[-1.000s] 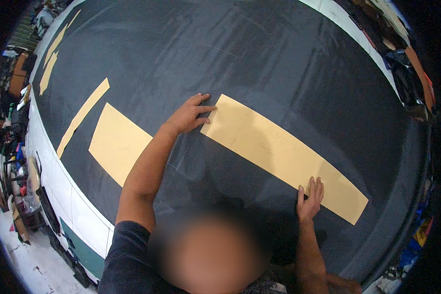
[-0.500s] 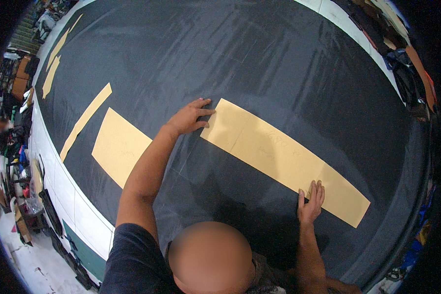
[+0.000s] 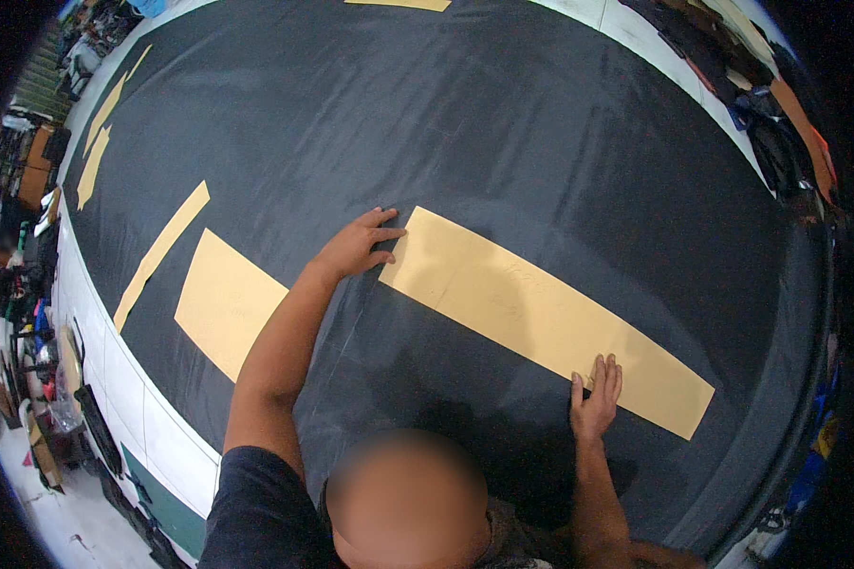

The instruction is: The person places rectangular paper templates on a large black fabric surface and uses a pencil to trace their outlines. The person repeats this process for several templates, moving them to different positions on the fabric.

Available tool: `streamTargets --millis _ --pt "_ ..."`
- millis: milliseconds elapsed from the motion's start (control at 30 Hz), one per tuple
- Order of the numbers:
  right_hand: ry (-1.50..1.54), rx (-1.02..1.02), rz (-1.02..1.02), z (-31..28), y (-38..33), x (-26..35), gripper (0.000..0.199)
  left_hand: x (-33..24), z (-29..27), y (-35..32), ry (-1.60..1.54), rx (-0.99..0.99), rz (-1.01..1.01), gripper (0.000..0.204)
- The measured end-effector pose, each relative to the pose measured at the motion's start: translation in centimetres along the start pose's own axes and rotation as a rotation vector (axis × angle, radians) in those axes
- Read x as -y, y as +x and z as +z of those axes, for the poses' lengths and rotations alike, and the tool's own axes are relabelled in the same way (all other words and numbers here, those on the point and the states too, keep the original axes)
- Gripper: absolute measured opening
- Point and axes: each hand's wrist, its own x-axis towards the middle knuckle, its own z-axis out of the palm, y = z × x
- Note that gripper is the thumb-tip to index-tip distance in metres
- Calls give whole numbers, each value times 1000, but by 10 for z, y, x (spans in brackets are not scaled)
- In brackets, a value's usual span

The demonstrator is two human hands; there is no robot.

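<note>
Long tan paper strip [image 3: 541, 318] lies diagonally on black cloth [image 3: 541, 123] covering the desk [image 3: 123, 379]. Left hand [image 3: 359, 247] flat, grip open, fingertips on the strip's upper-left end edge. Right hand [image 3: 595, 398] flat, open, pressing the strip's lower long edge near its right end. Wider tan piece [image 3: 223, 302] and narrow tan strip [image 3: 161, 254] lie left, well apart. Bare cloth above the strip.

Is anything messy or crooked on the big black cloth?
Nothing looks spilled or torn. The long tan paper strip lies flat on the black cloth, with the left hand at one end and the right hand near the other. The other tan pieces also lie flat.
</note>
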Motion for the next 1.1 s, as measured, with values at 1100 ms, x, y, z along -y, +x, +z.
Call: streamTargets --millis 1100 --pt "-26 -59 20 -1 -4 6 46 -8 -8 -7 23 -10 -31 55"
